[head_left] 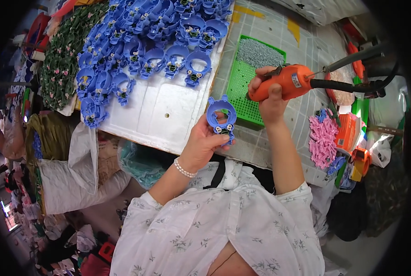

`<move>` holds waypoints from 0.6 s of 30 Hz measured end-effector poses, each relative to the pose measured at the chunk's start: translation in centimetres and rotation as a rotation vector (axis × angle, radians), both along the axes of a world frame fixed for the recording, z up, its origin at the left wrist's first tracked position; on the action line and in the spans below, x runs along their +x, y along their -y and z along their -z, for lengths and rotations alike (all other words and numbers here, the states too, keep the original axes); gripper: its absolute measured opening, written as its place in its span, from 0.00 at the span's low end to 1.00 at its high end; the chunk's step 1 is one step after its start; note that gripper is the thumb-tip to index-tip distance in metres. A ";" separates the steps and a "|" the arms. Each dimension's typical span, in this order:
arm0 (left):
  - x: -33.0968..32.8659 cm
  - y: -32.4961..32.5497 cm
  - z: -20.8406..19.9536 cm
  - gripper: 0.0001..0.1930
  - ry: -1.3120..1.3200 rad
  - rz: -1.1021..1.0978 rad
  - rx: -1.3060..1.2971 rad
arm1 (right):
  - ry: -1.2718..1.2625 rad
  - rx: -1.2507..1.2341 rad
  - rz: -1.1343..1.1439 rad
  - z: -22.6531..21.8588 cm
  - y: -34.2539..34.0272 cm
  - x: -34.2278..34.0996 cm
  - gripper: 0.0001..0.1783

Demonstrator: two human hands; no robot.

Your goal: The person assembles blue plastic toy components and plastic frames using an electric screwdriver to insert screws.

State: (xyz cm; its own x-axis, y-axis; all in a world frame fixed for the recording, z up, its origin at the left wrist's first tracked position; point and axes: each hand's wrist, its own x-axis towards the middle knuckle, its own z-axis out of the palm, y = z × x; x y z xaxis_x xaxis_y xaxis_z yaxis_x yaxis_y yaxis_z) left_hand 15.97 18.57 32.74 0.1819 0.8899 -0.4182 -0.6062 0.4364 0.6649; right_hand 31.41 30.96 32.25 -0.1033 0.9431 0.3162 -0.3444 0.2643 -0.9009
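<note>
Between the fingers and thumb of my left hand (201,141) is a blue plastic piece (220,115), shaped like a small bear with a ring-shaped head and dark and yellow details on its body. My right hand (273,99) grips an orange electric screwdriver (286,83) with a black cord and a hanging support at its back end. The screwdriver's nose points left over a green perforated basket (243,87), apart from the blue piece. Small grey metal screws (260,53) fill the basket's far part.
A large heap of matching blue pieces (136,34) covers the white board (164,124) at the left. Dark green pieces (60,60) lie beyond it. Pink plastic parts (323,138) and an orange box (346,132) sit at the right. Sacks (76,184) stand below the board.
</note>
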 end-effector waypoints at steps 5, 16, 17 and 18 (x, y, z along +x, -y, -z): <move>-0.2 -0.3 0.1 0.29 0.026 0.004 0.027 | -0.090 0.008 -0.008 0.3 -0.1 -0.2 0.32; -0.1 -0.4 0.3 0.28 0.011 -0.049 0.046 | -0.104 -0.004 -0.016 0.9 0.0 -0.2 0.33; -0.2 -0.4 0.3 0.28 0.013 -0.050 0.051 | -0.106 -0.010 -0.021 0.9 0.0 -0.3 0.33; -0.2 -0.4 0.4 0.28 0.013 -0.051 0.051 | -0.109 -0.015 -0.026 0.9 0.0 -0.3 0.33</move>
